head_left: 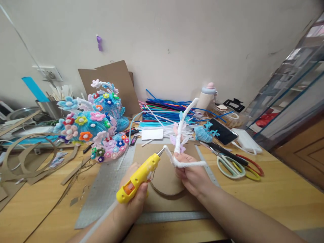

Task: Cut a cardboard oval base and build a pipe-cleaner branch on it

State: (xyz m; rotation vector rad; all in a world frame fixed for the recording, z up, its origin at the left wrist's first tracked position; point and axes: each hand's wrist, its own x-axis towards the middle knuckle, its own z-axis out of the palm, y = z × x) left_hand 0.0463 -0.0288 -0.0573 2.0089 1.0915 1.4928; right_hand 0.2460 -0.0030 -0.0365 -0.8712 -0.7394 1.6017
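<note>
Left hand (138, 201) gripping yellow glue gun (141, 175), wooden table (283, 199), pale wall (162, 37)

Backed by pale grey wall (157, 30), with white socket (52, 73) at left, small purple ornament (99, 44) higher up. Flanked at right by glass shelves (288, 88) and brown wood panel (301, 145). Furnished with light wood table (283, 199), lit softly.

The pistol-shaped plastic glue gun (142, 174) is yellow with an orange inset (130, 188). The bent, fuzzy pipe-cleaner stem (178, 144) is white, its petalled blossoms (173, 139) blue, pink and lilac. Toward the back edge of the tan, wood-grained counter (243, 195), a domed fuzzy ornament (84, 127) is blue, dotted with red, orange and pink flowers (85, 136).
</note>
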